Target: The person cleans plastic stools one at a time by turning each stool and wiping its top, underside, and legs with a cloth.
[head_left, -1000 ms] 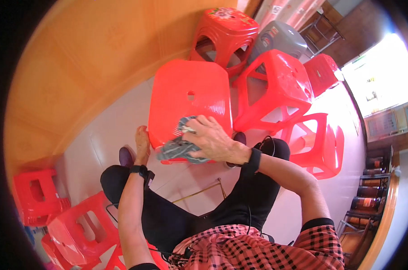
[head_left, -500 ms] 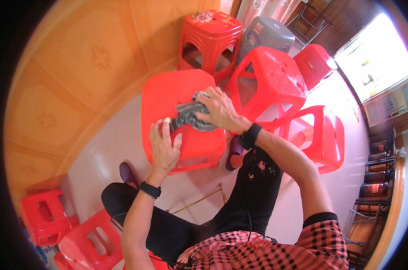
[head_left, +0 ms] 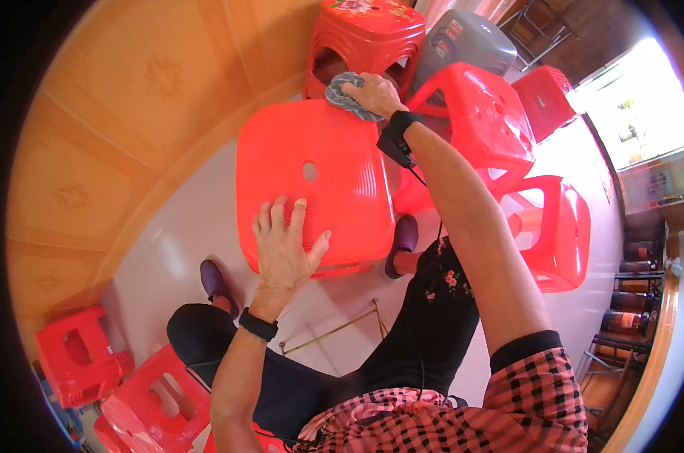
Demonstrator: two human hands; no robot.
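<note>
Nearest, the person's checked shirt (head_left: 463, 423) and black trousers (head_left: 417, 332) fill the bottom of the view, with the knees set apart facing a red stool (head_left: 281, 143). This stool stands on the pale floor (head_left: 168, 249) just beyond the feet, its ribbed seat facing up, with a small hole near the middle.

The left hand (head_left: 285, 245) lies on the near part of the seat, fingers spread and released, grasping nothing. It looks well placed to steady the stool; a flat palm with light downward weight should stop the seat sliding under each stroke.

At the seat's far right corner, the right hand (head_left: 376, 94) has its fingers curled over a bunched grey cloth (head_left: 347, 97), which overlaps the rim there. Whether the cloth presses on the plastic is hard to tell. To wipe well, spread it wider under the fingers, follow the rounded corner closely, run strokes along the ribs, and go around the hole.

Beyond, a flower-patterned stool (head_left: 368, 30) and a grey stool (head_left: 466, 45) stand close to that corner, so the knuckles need care at the end of a long stroke.
</note>
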